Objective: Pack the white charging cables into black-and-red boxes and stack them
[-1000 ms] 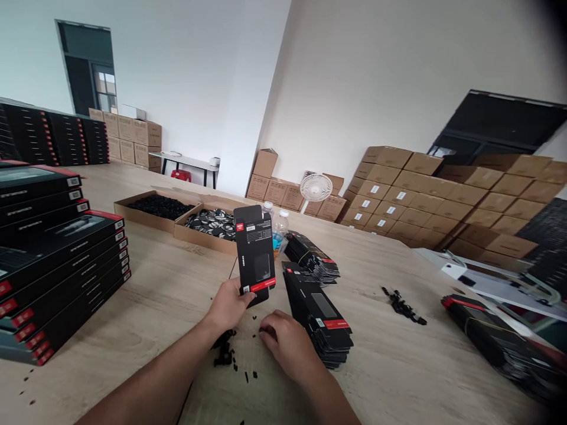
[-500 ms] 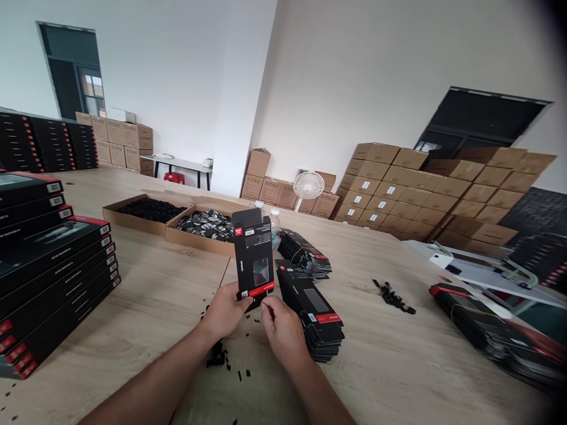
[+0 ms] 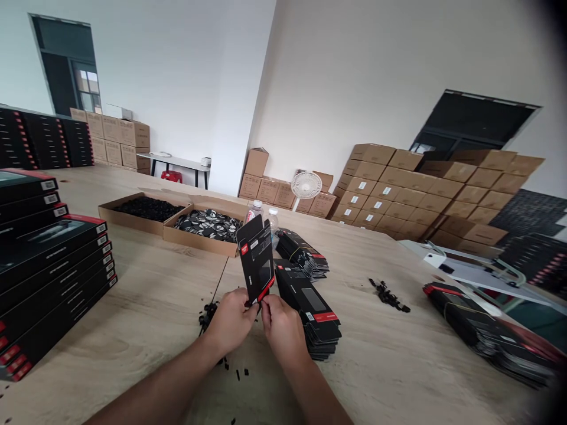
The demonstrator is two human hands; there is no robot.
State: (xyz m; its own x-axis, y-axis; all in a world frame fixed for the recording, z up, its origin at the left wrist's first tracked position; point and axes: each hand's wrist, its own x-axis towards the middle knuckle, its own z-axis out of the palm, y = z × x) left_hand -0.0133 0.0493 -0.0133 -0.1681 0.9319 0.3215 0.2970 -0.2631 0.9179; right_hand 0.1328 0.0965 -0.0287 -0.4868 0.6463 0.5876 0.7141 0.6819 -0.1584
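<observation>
A black cardboard packaging box (image 3: 256, 262) with a red stripe and a window stands tilted between my hands, its top flap raised. My left hand (image 3: 233, 319) is closed on its lower left edge. At the lower right corner, my right hand (image 3: 282, 323) pinches the bottom end of the box; the fingertips partly hide that end. Just right of my right hand lies a stack of flat black boxes (image 3: 310, 301). Behind it is another bundle of flat boxes (image 3: 303, 251). Small black scraps (image 3: 207, 316) lie on the table by my left hand.
Two cardboard trays hold black pieces (image 3: 148, 208) and round black-and-white pieces (image 3: 210, 224). Plastic bottles (image 3: 273, 219) stand behind the box. Finished-looking black boxes (image 3: 57, 254) are stacked at left. A banded bundle (image 3: 482, 330) and black scraps (image 3: 390, 296) lie at right.
The box has turned and tilted, so its front shows narrower and more edge-on. Both hands have stayed at its bottom end, the left one shifting slightly. The camera view has shifted a little.
</observation>
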